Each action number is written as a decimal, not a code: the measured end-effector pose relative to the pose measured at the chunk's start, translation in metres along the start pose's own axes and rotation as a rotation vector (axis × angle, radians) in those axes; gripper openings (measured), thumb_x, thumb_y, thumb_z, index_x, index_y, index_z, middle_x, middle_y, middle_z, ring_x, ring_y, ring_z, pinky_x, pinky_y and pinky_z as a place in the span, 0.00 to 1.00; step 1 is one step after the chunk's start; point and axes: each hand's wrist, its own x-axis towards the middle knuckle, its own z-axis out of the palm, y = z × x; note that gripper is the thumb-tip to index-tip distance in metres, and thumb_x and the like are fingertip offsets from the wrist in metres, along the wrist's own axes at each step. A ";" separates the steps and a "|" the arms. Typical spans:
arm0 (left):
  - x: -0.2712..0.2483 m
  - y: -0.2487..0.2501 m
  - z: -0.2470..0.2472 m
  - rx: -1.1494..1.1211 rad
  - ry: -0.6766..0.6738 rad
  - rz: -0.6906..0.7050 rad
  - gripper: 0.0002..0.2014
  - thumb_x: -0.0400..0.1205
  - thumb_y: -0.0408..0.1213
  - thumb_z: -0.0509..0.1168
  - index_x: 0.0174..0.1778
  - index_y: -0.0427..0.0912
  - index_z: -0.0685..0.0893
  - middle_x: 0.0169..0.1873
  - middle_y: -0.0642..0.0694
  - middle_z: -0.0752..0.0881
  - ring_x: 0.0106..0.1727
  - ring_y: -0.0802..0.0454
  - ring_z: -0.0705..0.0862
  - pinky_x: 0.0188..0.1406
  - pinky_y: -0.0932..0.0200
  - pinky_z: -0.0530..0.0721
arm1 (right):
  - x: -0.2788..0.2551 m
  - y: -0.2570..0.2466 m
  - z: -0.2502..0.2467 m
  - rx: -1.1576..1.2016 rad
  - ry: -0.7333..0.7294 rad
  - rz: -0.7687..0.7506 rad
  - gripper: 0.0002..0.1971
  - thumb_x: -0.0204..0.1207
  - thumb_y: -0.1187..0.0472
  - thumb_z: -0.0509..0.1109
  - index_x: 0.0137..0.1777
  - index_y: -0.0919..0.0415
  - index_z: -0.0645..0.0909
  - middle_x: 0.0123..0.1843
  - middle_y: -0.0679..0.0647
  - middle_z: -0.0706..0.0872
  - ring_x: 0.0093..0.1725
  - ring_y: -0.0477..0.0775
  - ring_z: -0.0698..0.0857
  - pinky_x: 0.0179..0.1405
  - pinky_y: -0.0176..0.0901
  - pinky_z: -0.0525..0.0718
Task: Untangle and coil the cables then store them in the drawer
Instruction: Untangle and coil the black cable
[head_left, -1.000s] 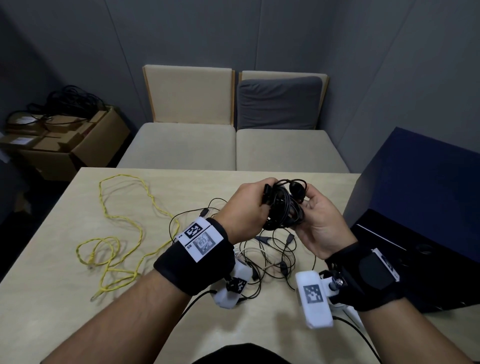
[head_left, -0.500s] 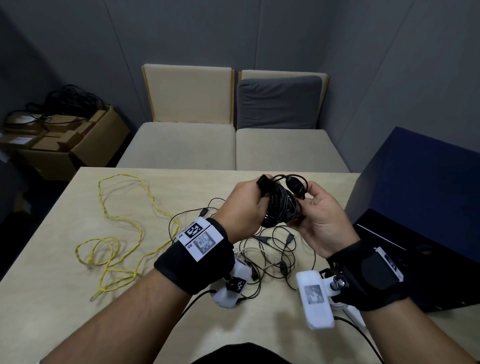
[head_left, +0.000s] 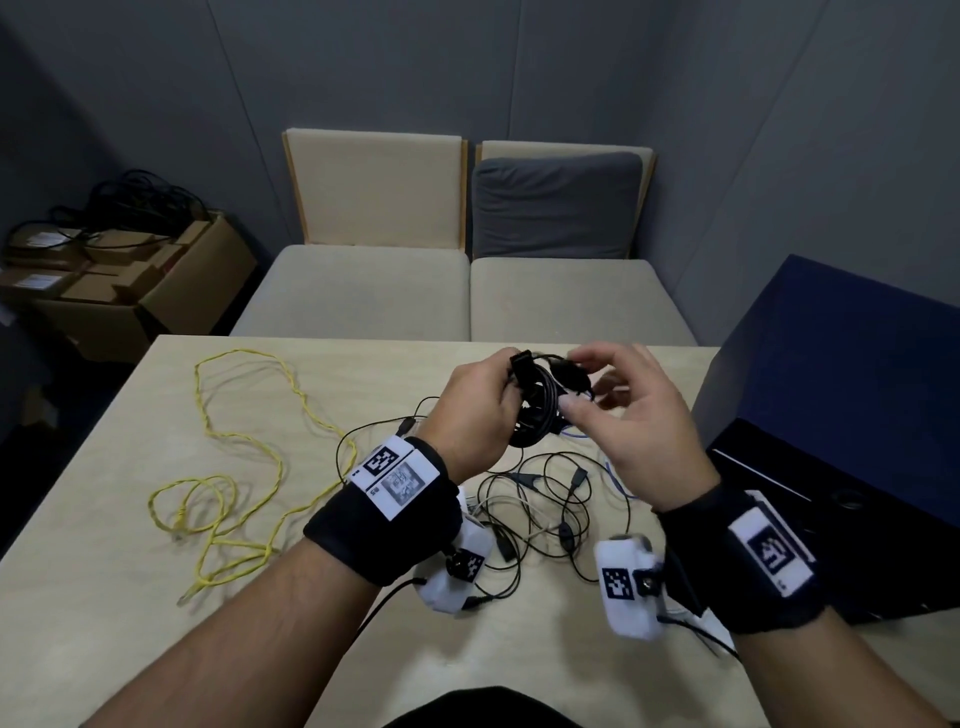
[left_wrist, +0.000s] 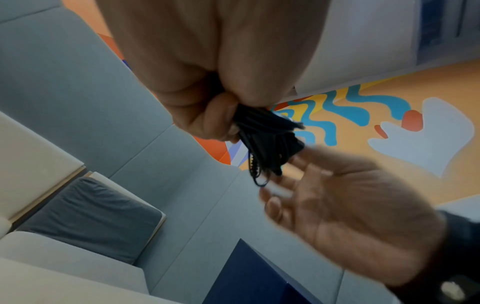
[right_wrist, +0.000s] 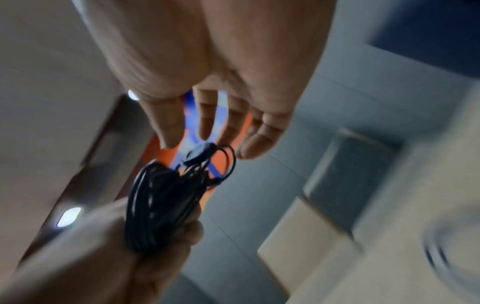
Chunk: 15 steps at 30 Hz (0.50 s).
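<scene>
Head view: a black coiled cable bundle (head_left: 540, 415) is gripped by the left hand (head_left: 478, 410), seemingly against unravelling; the right hand (head_left: 644, 431) is held spread.

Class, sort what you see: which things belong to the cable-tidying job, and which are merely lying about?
Job: black coil, gripped by left hand; right hand, beside it; tangled black cables; yellow cable; dark blue cabinet.
Lying about: cardboard boxes; grey cushion; beige sofa.
</scene>
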 end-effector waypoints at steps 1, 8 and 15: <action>0.000 -0.001 0.000 0.016 -0.011 0.010 0.08 0.83 0.28 0.56 0.43 0.40 0.79 0.36 0.43 0.85 0.38 0.46 0.79 0.37 0.56 0.74 | -0.001 -0.005 0.001 -0.100 -0.014 -0.087 0.16 0.68 0.57 0.74 0.53 0.39 0.80 0.52 0.43 0.79 0.49 0.44 0.78 0.52 0.30 0.75; 0.000 -0.003 0.000 0.040 -0.012 0.012 0.08 0.84 0.30 0.56 0.47 0.39 0.81 0.37 0.40 0.86 0.40 0.42 0.81 0.42 0.52 0.78 | 0.003 0.011 0.004 0.036 -0.011 0.170 0.06 0.80 0.54 0.68 0.56 0.47 0.77 0.55 0.45 0.82 0.47 0.44 0.82 0.51 0.40 0.82; -0.002 -0.001 0.002 0.024 -0.015 0.007 0.09 0.85 0.30 0.55 0.48 0.38 0.81 0.36 0.41 0.85 0.38 0.43 0.80 0.40 0.52 0.78 | -0.007 0.026 0.016 0.585 -0.144 0.605 0.11 0.85 0.75 0.54 0.46 0.67 0.76 0.35 0.62 0.82 0.27 0.52 0.82 0.25 0.37 0.83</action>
